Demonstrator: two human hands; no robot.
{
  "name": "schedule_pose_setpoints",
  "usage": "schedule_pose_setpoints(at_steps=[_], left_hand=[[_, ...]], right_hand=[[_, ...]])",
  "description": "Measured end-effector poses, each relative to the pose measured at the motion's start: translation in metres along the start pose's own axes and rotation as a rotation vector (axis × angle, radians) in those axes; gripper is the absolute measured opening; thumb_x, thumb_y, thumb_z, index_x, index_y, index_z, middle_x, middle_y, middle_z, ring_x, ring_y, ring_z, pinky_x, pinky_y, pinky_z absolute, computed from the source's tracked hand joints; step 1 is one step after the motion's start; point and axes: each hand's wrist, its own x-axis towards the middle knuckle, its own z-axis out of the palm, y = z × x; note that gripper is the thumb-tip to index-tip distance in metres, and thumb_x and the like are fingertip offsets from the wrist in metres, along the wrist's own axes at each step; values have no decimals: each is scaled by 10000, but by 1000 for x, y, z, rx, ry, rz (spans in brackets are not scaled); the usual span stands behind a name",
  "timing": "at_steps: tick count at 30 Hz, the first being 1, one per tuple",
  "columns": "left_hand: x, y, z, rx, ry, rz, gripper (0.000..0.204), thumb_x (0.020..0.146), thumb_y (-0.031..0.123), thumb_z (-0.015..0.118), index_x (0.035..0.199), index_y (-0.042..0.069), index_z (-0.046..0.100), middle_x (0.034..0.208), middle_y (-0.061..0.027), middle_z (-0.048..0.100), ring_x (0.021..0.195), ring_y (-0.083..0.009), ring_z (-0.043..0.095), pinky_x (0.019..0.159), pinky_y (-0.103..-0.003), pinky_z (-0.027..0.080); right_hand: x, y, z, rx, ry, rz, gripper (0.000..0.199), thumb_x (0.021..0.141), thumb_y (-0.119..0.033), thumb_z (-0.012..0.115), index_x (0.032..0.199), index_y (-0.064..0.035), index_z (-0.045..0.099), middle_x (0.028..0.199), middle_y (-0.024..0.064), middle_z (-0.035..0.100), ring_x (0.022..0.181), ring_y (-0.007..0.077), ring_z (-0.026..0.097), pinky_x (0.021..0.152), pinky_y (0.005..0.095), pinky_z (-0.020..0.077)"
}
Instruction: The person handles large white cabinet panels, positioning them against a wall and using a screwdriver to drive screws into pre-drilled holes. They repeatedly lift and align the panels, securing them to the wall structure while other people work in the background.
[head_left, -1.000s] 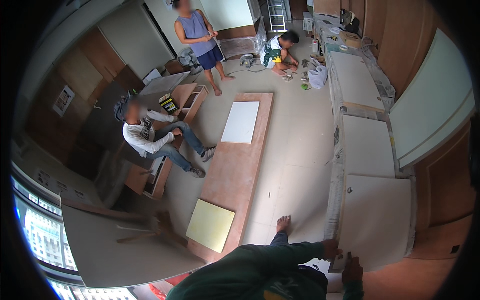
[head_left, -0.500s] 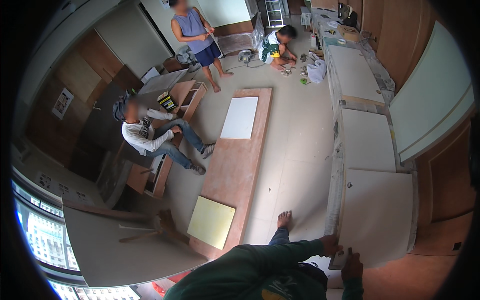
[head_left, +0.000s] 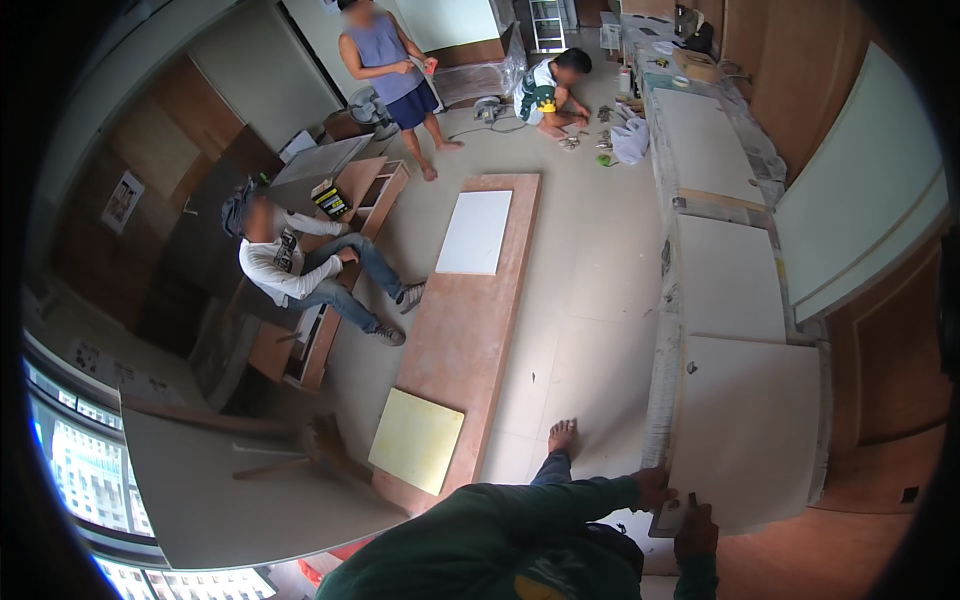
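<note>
At the near end of the long bench on the right lies a white panel (head_left: 745,430). My left hand (head_left: 653,487) is closed at its left edge near the corner, fingertips beside a small round fitting (head_left: 673,505). Just right of it my right hand (head_left: 697,532) grips a small dark hand tool (head_left: 692,499), whose tip shows above the fingers; its kind cannot be made out. The tool is close to the panel's near-left corner. A second round fitting (head_left: 691,368) sits higher on the same edge.
More white panels (head_left: 728,275) lie along the plastic-covered bench. On the floor, a long wooden board (head_left: 465,320) carries a white sheet (head_left: 474,232) and a yellowish sheet (head_left: 417,440). One person (head_left: 290,260) sits at left; another (head_left: 385,70) stands; a third (head_left: 550,95) crouches over hardware.
The whole view has shifted slightly. My hands stay at the same panel corner, the right one still with the dark tool. The standing person's hand now shows a small red thing.
</note>
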Motion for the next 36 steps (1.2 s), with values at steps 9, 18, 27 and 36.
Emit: schedule_pose_setpoints(at_steps=[9,18,27,36], left_hand=[[-2,13,0,4,-36,-52,369,995,340,536,1170,28,623,767,-152,678,518,-220,665,395,-364,524],[-4,8,10,158,48,-48,602,1016,437,531,1195,-134,468,1115,-329,644,1082,-446,646,894,-503,500],[12,-7,16,-9,-89,-183,376,1006,347,535,1086,-1,653,787,-215,708,635,-314,703,529,-441,549],[-7,-13,-23,-338,-106,-43,592,922,512,677,1173,-13,566,985,-161,704,811,-264,725,655,-422,606]], right_hand=[[2,-8,-10,50,-32,43,124,1000,-162,477,1012,-39,462,866,322,661,858,544,629,716,608,515],[3,-11,-5,38,-34,119,121,995,-154,507,1018,-42,467,887,306,668,845,547,624,702,607,507],[-4,14,14,-132,-36,-77,445,892,-53,569,1334,-56,517,1069,278,633,893,462,654,709,525,549],[-11,-8,-20,179,142,4,270,1030,-295,476,978,-36,531,892,266,661,861,490,626,746,552,502]])
